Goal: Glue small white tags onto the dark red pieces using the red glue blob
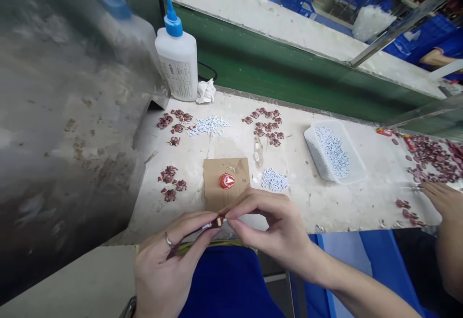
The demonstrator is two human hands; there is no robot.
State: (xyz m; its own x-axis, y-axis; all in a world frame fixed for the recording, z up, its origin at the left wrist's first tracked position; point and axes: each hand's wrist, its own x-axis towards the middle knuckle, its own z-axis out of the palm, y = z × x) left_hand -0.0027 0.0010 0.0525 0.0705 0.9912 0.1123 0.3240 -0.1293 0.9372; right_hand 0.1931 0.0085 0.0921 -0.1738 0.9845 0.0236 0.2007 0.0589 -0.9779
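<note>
My left hand [173, 255], with a ring on one finger, pinches a small brown and tan figure [216, 222] near the table's front edge. The fingertips of my right hand [269, 226] are pressed together at the figure's right side, on a tiny pale piece [224, 219]. Just beyond my hands lies a brown cardboard piece [213, 168] with a round red cap [226, 181] on it. Small white pieces form a pile [275, 180] to the right of the cardboard and another pile [209, 125] farther back. Groups of brownish-red figures [168, 174] lie on the left.
A white bottle [179, 62] with a blue nozzle stands at the back left beside crumpled tissue [206, 91]. A clear tub [356, 166] of white pieces is on the right. Another person's hand [443, 200] is at the far right near reddish pieces [434, 156]. A metal panel [72, 115] rises at left.
</note>
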